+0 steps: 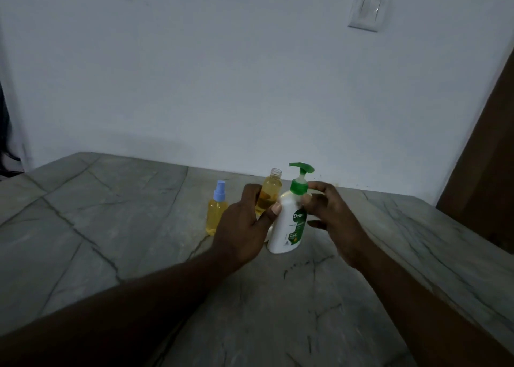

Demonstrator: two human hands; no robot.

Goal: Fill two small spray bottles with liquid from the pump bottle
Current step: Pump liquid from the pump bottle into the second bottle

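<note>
- The pump bottle (pixel 288 227) stands upright on the counter (pixel 133 241), with its green spout aimed left.
- The open spray bottle (pixel 268 197) stands upright just left of and behind the pump bottle. Its mouth sits just below the spout tip.
- The left hand (pixel 242 227) has its grip wrapped round the open spray bottle, with the thumb resting against the pump bottle's shoulder.
- The right hand (pixel 331 213) has its fingers half curled beside the green collar. The grip is blurred, so contact cannot be told.
- The pump head lies directly above the right hand, which is the nearer hand. A press would run straight down the vertical axis.
- The capped spray bottle (pixel 216 213) stands apart on the left and is already filled.
</note>
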